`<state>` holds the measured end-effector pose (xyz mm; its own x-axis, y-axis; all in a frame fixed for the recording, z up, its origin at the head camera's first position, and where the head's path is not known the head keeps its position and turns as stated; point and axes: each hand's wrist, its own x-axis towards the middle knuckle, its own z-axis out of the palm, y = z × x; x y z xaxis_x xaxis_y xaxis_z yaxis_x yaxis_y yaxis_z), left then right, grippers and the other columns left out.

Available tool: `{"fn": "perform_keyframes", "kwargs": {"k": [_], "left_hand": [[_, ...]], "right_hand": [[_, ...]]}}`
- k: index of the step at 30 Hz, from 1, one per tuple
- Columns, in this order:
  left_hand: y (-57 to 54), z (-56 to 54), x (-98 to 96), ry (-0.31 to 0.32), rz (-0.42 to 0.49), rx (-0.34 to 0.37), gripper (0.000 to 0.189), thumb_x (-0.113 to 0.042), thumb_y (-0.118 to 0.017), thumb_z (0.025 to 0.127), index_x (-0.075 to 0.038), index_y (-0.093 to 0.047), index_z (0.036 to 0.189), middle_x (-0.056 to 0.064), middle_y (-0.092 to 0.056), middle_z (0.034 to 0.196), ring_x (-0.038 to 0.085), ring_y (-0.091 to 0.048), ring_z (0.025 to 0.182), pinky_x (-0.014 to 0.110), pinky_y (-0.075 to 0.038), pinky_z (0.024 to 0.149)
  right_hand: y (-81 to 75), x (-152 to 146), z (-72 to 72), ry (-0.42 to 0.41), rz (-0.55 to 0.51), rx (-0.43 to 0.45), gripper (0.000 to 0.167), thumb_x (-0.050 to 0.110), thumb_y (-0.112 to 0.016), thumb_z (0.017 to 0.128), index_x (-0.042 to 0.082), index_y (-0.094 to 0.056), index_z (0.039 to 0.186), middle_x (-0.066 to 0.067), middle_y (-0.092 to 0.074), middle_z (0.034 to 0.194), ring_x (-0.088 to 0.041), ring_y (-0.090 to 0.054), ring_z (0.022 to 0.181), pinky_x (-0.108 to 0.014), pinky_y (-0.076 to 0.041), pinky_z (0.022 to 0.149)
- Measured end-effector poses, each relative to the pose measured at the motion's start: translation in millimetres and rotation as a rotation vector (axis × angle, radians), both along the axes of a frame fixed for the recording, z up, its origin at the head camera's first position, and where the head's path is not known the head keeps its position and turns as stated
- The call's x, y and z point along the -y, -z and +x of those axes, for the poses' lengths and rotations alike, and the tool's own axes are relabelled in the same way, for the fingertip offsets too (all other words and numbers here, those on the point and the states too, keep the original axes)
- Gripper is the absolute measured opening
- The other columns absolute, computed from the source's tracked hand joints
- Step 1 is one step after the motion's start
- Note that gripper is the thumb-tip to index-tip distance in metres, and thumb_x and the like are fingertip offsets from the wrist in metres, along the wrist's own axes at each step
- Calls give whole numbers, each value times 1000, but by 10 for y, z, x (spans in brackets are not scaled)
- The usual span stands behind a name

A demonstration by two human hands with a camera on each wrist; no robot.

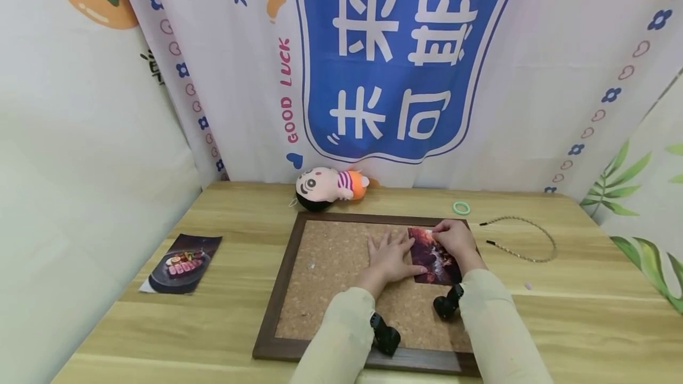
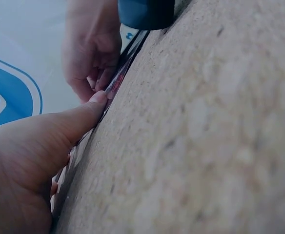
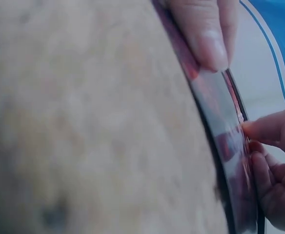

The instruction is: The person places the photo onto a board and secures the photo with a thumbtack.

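Note:
A dark red and purple picture print (image 1: pixel 433 261) lies on the right part of a brown-framed corkboard (image 1: pixel 331 289). My left hand (image 1: pixel 392 258) rests on the cork with its fingers spread. Its thumb presses the print's left side, as the left wrist view shows with the left hand (image 2: pixel 35 151) in front. At the top edge of the print, my right hand (image 1: pixel 458 240) has curled fingers and pinches there. In the right wrist view, the right hand (image 3: pixel 279 170) meets the print (image 3: pixel 213 107) with its thumb tip; whether a small item sits between the fingertips is hidden.
Left of the board lies a food picture (image 1: pixel 184 264). A plush doll (image 1: pixel 331 187) rests behind the frame. To the right are a green ring (image 1: pixel 461 208), a braided headband (image 1: pixel 549 242) and a tiny pink item (image 1: pixel 528 285). A small clear bit (image 1: pixel 311 265) shows on the cork.

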<state>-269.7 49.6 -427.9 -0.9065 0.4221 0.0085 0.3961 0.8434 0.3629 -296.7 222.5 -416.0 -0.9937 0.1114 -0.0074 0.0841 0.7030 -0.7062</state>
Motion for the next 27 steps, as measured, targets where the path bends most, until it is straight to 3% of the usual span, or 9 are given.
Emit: {"fn": "perform_keyframes", "kwargs": {"k": [4, 9, 16, 21, 23, 27], "left_hand": [[-36, -5, -1, -11, 24, 18, 73, -58, -57, 70, -24, -38, 132, -5, -23, 139, 24, -5, 128, 56, 5, 93], [-78, 1, -2, -17, 68, 59, 79, -55, -62, 68, -23, -32, 135, -2, -26, 138, 25, -8, 128, 56, 2, 94], [-235, -31, 102, -41, 238, 131, 83, -49, -65, 69, -20, -27, 137, 5, -30, 137, 27, -21, 125, 53, -7, 96], [-433, -86, 320, -37, 445, 186, 81, -41, -67, 71, -18, -27, 137, 5, -29, 137, 25, -24, 124, 46, -19, 97], [-510, -109, 441, -26, 508, 172, 79, -38, -68, 72, -15, -29, 136, 6, -29, 137, 24, -25, 123, 41, -22, 96], [-622, -163, 751, -68, 584, 141, 78, -37, -69, 71, -15, -30, 135, 3, -30, 136, 20, -28, 122, 38, -26, 95]], "right_hand": [[-32, -26, 4, -80, -21, -32, 26, 14, -60, 79, -3, -60, 99, -16, -58, 89, -26, -52, 77, -38, -41, 66], [-91, -78, 20, -186, -150, -14, 42, 9, -58, 81, -12, -46, 114, -26, -53, 100, -33, -52, 88, -40, -43, 72], [-345, -134, 74, -301, -155, 24, 53, 17, -58, 83, -8, -37, 125, -29, -48, 110, -35, -50, 95, -43, -43, 76], [-590, -156, 142, -336, -159, -8, 57, 23, -58, 83, -3, -35, 128, -27, -44, 117, -36, -45, 103, -46, -38, 81], [-682, -178, 189, -346, -181, -43, 57, 22, -58, 83, -3, -35, 128, -27, -44, 116, -37, -44, 103, -46, -38, 82], [-816, -292, 279, -343, -180, -139, 56, 23, -59, 82, -4, -37, 127, -27, -47, 114, -36, -48, 99, -44, -39, 80]]}}
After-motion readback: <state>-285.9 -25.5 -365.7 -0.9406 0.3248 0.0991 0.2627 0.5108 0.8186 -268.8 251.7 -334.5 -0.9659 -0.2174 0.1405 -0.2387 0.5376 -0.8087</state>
